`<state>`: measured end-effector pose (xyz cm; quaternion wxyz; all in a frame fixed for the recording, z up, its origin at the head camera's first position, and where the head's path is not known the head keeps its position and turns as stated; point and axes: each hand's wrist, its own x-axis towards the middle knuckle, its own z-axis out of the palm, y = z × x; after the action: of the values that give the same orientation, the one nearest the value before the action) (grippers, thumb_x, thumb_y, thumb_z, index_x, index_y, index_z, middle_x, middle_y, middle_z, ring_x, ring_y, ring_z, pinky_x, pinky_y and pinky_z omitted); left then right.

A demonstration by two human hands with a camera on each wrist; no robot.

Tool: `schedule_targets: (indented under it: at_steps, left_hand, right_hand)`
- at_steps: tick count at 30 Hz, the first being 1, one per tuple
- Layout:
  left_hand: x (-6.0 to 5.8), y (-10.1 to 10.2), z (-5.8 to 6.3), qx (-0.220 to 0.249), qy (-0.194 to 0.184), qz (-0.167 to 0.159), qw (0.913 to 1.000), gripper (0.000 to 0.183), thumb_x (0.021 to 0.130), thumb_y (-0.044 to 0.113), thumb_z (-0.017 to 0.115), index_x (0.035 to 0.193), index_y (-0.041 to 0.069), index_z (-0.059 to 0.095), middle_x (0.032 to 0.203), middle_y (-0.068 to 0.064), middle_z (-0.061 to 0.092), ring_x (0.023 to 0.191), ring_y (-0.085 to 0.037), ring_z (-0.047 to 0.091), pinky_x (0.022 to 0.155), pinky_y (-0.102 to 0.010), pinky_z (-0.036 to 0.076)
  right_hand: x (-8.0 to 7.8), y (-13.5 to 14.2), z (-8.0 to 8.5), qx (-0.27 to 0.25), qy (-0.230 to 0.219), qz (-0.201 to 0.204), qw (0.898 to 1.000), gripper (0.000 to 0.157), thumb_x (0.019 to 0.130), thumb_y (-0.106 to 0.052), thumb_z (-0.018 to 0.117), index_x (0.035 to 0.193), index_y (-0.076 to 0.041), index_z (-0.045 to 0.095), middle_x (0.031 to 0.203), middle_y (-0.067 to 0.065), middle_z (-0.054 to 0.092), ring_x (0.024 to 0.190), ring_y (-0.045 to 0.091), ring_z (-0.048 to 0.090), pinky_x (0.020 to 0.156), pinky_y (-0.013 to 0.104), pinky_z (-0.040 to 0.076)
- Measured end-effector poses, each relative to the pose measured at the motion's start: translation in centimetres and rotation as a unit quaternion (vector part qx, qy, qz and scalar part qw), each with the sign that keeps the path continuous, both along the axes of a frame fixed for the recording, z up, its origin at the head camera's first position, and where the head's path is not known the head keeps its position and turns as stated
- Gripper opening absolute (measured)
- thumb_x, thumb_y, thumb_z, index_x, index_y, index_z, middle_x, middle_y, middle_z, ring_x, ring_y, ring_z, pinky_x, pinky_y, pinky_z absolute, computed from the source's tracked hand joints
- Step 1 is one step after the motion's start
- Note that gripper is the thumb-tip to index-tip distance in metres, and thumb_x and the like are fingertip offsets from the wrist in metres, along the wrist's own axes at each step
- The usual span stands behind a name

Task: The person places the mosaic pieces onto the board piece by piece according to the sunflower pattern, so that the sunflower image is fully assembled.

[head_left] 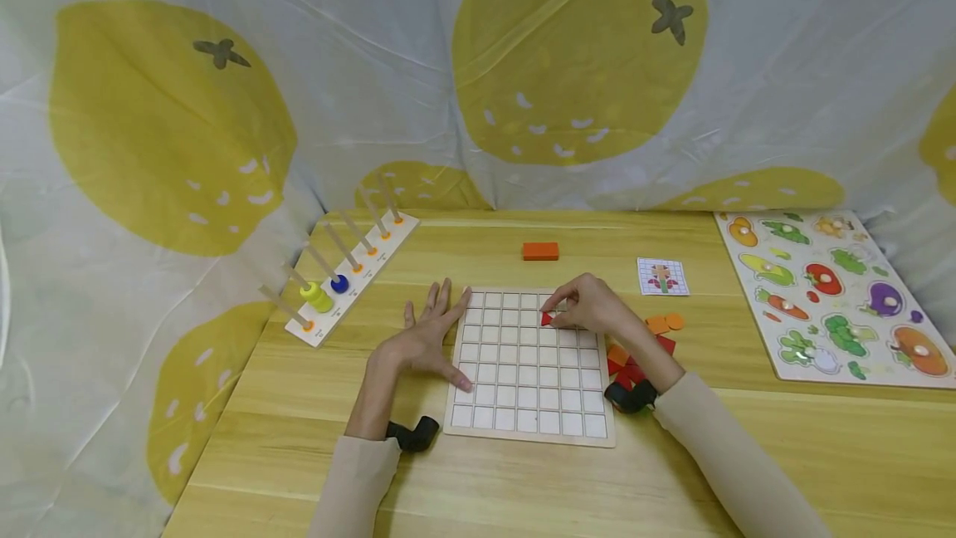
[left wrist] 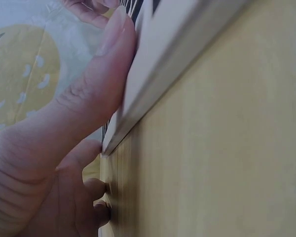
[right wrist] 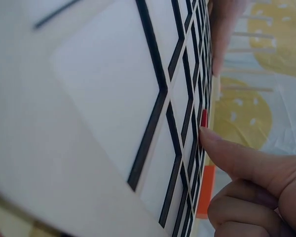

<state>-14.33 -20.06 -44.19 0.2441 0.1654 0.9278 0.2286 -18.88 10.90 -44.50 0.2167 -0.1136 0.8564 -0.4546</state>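
Observation:
A white gridded board (head_left: pixel 517 374) with a pale wooden frame lies on the table. My right hand (head_left: pixel 590 305) pinches a small red triangular piece (head_left: pixel 546 319) over a cell in the upper right part of the grid. In the right wrist view the thumb presses against the red piece (right wrist: pixel 204 118). My left hand (head_left: pixel 424 342) is spread at the board's left edge. Its thumb rests on the frame and grid, as the left wrist view of the left hand (left wrist: pixel 64 123) shows, while other fingers reach down to the table.
Red and orange pieces (head_left: pixel 631 368) lie right of the board, partly under my right wrist. An orange block (head_left: pixel 540 251) sits behind it, near a small pattern card (head_left: pixel 663 277). A peg stand (head_left: pixel 358 268) is at left, a vegetable puzzle (head_left: pixel 836 297) at right.

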Motion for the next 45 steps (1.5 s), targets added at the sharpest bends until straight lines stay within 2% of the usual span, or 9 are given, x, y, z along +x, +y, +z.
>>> schedule_targets:
  at_steps: [6, 17, 25, 33, 40, 45]
  left_hand:
    - [0.02, 0.0, -0.06, -0.016, 0.003, -0.002, 0.9999, 0.148, 0.062, 0.048, 0.098, 0.168, 0.021, -0.002, 0.17, -0.018, -0.026, 0.158, -0.037, -0.026, 0.119, -0.074, -0.018]
    - [0.03, 0.03, -0.06, -0.02, 0.004, -0.004, 0.9998, 0.148, 0.062, 0.05, 0.097, 0.168, 0.022, -0.003, 0.17, -0.018, -0.026, 0.158, -0.037, -0.026, 0.12, -0.074, -0.017]
    - [0.05, -0.04, -0.04, -0.015, 0.003, -0.002, 0.9999, 0.147, 0.063, 0.049, 0.097, 0.168, 0.022, -0.003, 0.17, -0.018, -0.026, 0.158, -0.037, -0.027, 0.119, -0.074, -0.017]
    - [0.09, -0.03, 0.06, -0.015, 0.002, 0.0, 0.9999, 0.148, 0.063, 0.05, 0.097, 0.168, 0.022, -0.003, 0.17, -0.018, -0.026, 0.158, -0.037, -0.027, 0.12, -0.073, -0.018]
    - [0.09, -0.06, 0.11, -0.019, 0.004, -0.004, 0.9998, 0.148, 0.063, 0.051, 0.096, 0.168, 0.022, -0.004, 0.17, -0.018, -0.027, 0.158, -0.037, -0.027, 0.12, -0.072, -0.018]
    - [0.14, -0.07, 0.04, -0.017, 0.001, -0.003, 0.9998, 0.148, 0.063, 0.051, 0.096, 0.167, 0.023, -0.005, 0.17, -0.017, -0.027, 0.158, -0.036, -0.027, 0.12, -0.072, -0.018]
  right_hand:
    - [0.18, -0.19, 0.23, -0.009, -0.008, -0.002, 1.0, 0.016, 0.086, -0.004, 0.082, 0.102, -0.005, 0.082, 0.062, -0.001, 0.047, 0.057, 0.014, 0.036, 0.054, 0.023, 0.029]
    - [0.03, -0.41, 0.05, -0.013, -0.014, -0.01, 1.0, 0.015, 0.083, -0.005, 0.086, 0.097, -0.004, 0.082, 0.052, -0.004, 0.038, 0.051, 0.013, 0.031, 0.054, 0.025, 0.03]
    - [0.12, -0.82, 0.03, 0.018, 0.037, 0.006, 0.999, 0.012, 0.081, -0.008, 0.087, 0.092, -0.006, 0.081, 0.061, -0.001, 0.049, 0.057, 0.015, 0.043, 0.055, 0.025, 0.034]
    - [0.08, -0.54, -0.01, -0.002, 0.01, -0.02, 1.0, 0.013, 0.083, -0.01, 0.086, 0.096, -0.009, 0.083, 0.059, -0.001, 0.046, 0.055, 0.015, 0.04, 0.053, 0.025, 0.032]
    - [-0.03, -0.34, -0.12, -0.001, 0.0, -0.013, 1.0, 0.014, 0.085, -0.007, 0.084, 0.099, -0.007, 0.083, 0.066, 0.001, 0.052, 0.059, 0.015, 0.041, 0.055, 0.025, 0.032]
    - [0.06, -0.02, -0.04, -0.008, -0.004, -0.018, 1.0, 0.016, 0.084, -0.011, 0.085, 0.1, -0.009, 0.083, 0.063, -0.001, 0.048, 0.059, 0.015, 0.039, 0.056, 0.026, 0.032]
